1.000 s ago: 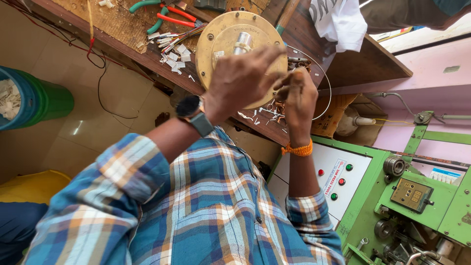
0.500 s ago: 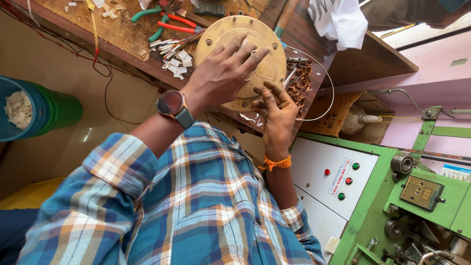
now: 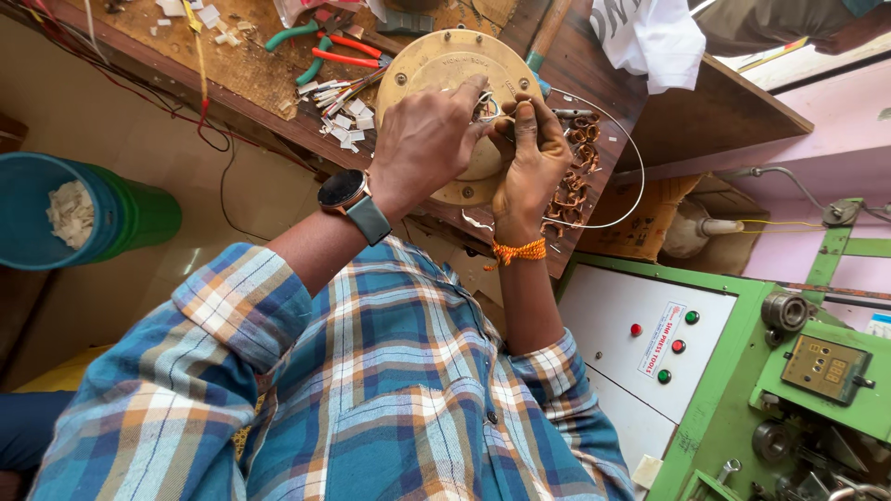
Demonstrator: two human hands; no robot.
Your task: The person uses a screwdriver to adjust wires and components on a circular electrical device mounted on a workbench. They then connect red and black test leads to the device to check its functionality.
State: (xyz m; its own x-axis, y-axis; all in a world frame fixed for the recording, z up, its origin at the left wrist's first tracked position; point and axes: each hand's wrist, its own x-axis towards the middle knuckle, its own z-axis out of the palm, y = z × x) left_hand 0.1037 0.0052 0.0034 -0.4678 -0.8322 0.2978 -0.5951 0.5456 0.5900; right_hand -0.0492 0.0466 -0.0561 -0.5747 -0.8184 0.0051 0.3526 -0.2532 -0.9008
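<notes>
A round tan metal disc [image 3: 436, 70] lies on the wooden workbench [image 3: 269, 88]. My left hand [image 3: 422, 144], with a dark watch on its wrist, rests over the disc's middle and pinches a small bundle of thin pale wires [image 3: 487, 107] at the hub. My right hand [image 3: 531, 162], with an orange thread round its wrist, presses against the left hand from the right, and its fingers close on the same wires. The hands hide the hub and the lower part of the disc.
Pliers with red handles [image 3: 357, 51] and green handles [image 3: 302, 37], white paper scraps [image 3: 343, 121], copper wire coils [image 3: 575, 181], a white wire loop [image 3: 631, 167] and a white cloth [image 3: 654, 37] lie on the bench. A blue-green bucket [image 3: 111, 218] stands left. A green machine with coloured buttons [image 3: 673, 348] stands lower right.
My left hand has drawn back from lying spread over the disc and now pinches at its hub. My right hand rose from the disc's lower edge to meet it there.
</notes>
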